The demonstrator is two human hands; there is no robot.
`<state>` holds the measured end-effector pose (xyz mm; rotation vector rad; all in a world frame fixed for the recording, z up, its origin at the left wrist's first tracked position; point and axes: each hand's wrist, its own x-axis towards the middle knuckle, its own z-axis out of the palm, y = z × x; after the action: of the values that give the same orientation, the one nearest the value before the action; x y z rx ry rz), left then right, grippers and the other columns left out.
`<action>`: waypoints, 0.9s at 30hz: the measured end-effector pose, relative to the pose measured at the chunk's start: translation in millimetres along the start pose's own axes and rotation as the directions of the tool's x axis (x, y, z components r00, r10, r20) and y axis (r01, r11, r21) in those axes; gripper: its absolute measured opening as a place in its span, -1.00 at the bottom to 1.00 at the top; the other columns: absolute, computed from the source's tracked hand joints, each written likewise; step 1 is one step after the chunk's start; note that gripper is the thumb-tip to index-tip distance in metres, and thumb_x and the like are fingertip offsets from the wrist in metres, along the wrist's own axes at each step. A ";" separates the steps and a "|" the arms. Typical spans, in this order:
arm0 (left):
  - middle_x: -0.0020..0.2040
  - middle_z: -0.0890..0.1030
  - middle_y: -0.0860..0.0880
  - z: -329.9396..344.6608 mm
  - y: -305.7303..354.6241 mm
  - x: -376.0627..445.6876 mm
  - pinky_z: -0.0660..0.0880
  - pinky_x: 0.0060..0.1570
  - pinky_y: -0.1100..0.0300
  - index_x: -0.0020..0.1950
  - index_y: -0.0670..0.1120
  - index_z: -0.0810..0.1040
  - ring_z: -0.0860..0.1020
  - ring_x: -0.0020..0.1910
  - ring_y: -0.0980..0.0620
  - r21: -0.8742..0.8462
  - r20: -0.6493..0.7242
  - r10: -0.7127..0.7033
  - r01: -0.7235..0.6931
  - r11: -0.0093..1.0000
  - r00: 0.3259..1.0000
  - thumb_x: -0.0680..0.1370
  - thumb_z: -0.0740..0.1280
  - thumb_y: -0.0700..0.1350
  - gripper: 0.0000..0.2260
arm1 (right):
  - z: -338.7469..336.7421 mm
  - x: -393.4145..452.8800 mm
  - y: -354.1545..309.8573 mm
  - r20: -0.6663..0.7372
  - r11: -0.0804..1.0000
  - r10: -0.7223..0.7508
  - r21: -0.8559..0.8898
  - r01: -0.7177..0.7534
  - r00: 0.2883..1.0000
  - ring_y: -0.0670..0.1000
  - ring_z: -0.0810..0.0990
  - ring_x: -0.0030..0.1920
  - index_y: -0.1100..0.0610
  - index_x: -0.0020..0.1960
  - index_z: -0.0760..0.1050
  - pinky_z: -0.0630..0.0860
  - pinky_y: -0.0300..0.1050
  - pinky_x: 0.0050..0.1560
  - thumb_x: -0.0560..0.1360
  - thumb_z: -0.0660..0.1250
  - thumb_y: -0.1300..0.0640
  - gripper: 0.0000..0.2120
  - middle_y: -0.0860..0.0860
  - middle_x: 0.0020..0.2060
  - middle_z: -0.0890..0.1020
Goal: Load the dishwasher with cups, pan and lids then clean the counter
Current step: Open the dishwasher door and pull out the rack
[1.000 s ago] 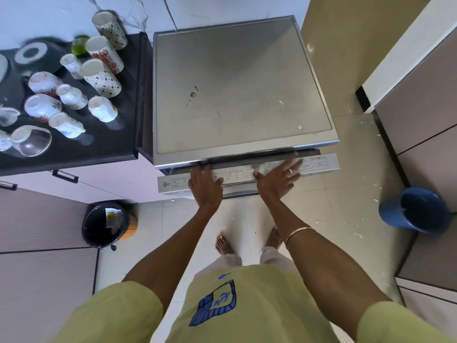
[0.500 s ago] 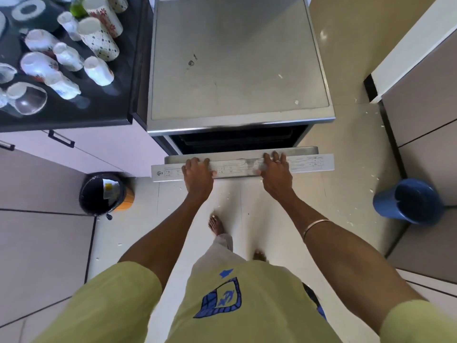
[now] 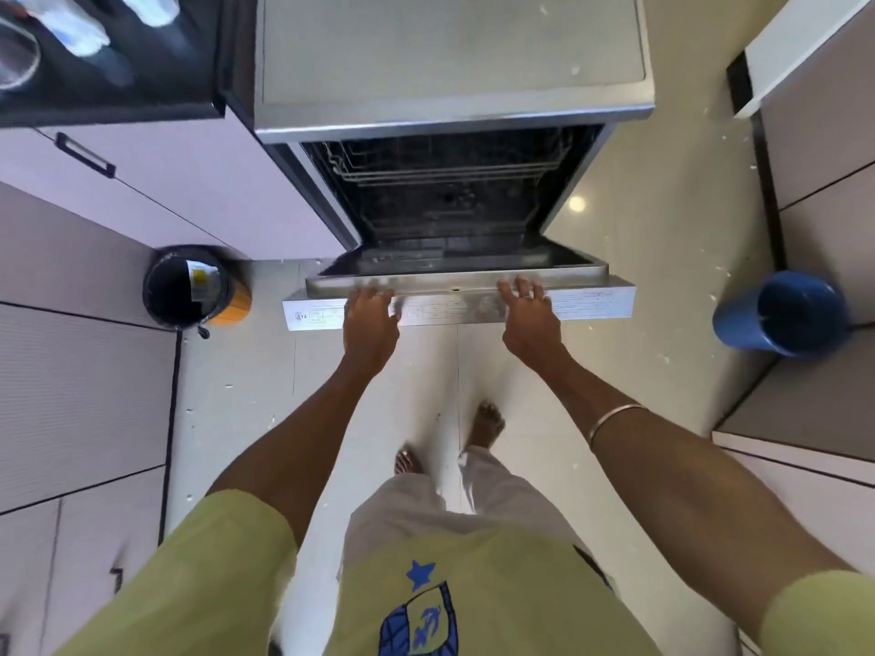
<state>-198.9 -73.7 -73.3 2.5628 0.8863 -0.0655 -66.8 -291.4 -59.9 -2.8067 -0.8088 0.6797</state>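
A silver dishwasher stands ahead with its door swung partly down. My left hand and my right hand both grip the door's top edge, fingers curled over it. Inside, the wire racks show in the dark tub and look bare. White cups and a glass sit blurred on the black counter at the top left. No pan or lids are in view.
A black bin with an orange base stands on the floor left of the door. A blue bucket sits at the right by the cabinets. My bare feet stand on the pale tiled floor behind the door.
The dishwasher door has swung from nearly closed down and toward me, exposing the racks. Both hands stayed on its top edge, and the view tilted lower.
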 end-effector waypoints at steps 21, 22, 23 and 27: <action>0.46 0.38 -0.22 181.3 -102.0 -161.9 0.25 0.47 -0.08 0.51 -0.15 0.32 0.29 0.48 -0.23 0.213 0.342 0.107 -0.188 0.959 0.934 0.52 0.27 -0.33 -0.46 | 245.7 -116.8 49.4 0.183 0.996 0.088 -0.024 -0.085 0.979 0.30 0.02 0.54 0.09 0.59 0.01 0.46 0.09 0.21 0.40 0.20 0.40 -0.18 0.19 0.56 0.07; 0.45 0.39 -0.23 194.6 -106.6 -167.8 0.26 0.47 -0.08 0.51 -0.15 0.33 0.30 0.48 -0.24 0.221 0.358 0.097 -0.185 0.957 0.929 0.51 0.28 -0.34 -0.44 | 261.4 -120.6 53.6 0.191 0.996 0.094 -0.024 -0.091 0.977 0.30 0.05 0.54 0.09 0.59 0.04 0.50 0.06 0.17 0.38 0.24 0.40 -0.16 0.19 0.55 0.10; 0.44 0.41 -0.23 208.7 -111.7 -174.0 0.26 0.46 -0.09 0.51 -0.15 0.33 0.32 0.47 -0.24 0.230 0.364 0.084 -0.176 0.957 0.928 0.49 0.30 -0.35 -0.43 | 276.3 -124.0 58.8 0.202 0.995 0.095 -0.026 -0.091 0.975 0.31 0.11 0.52 0.09 0.58 0.07 0.52 0.04 0.15 0.36 0.30 0.38 -0.15 0.21 0.54 0.15; 0.39 0.46 -0.24 267.0 -134.8 -192.8 0.31 0.43 -0.13 0.49 -0.18 0.36 0.37 0.42 -0.28 0.292 0.407 0.050 -0.182 0.939 0.912 0.45 0.33 -0.35 -0.41 | 335.1 -127.6 80.9 0.256 0.998 0.066 -0.010 -0.066 0.965 0.33 0.27 0.46 0.10 0.56 0.16 0.51 0.11 0.21 0.34 0.41 0.28 -0.16 0.24 0.48 0.28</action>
<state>-408.4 -199.3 -332.2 2.7453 0.6005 -0.7244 -279.2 -424.2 -329.0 -2.7945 -0.7560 1.0700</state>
